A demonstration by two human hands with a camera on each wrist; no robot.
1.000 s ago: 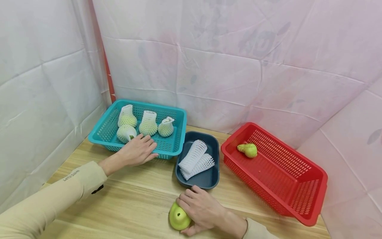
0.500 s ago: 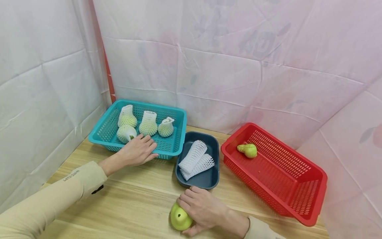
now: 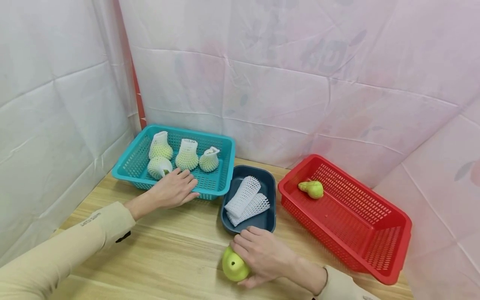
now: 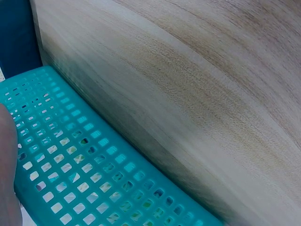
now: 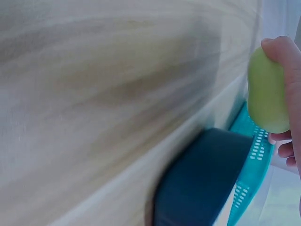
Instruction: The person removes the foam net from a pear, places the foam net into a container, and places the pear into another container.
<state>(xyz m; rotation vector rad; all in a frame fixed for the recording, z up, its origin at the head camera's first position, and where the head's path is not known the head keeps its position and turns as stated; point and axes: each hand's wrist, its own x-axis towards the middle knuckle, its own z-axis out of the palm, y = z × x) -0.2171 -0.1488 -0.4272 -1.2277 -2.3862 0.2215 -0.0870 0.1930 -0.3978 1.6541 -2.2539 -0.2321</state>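
Observation:
In the head view my right hand holds a yellow-green pear near the front of the table, fingers and thumb curled round its side. The right wrist view shows the pear with the thumb at one end. My left hand grips the near rim of the teal basket, fingers over the rim and thumb along the outer wall. Inside that basket are several pears in white foam net sleeves, one of them a netted pear. The left wrist view shows the perforated basket wall.
A dark blue tray between the baskets holds white foam net sleeves. At the right stands a red basket with one bare pear in it. A pale printed curtain hangs behind the wooden table.
My right hand has moved a little to the right and away from the front, toward the blue tray, with the pear in it. The left hand has stayed on the teal basket's rim.

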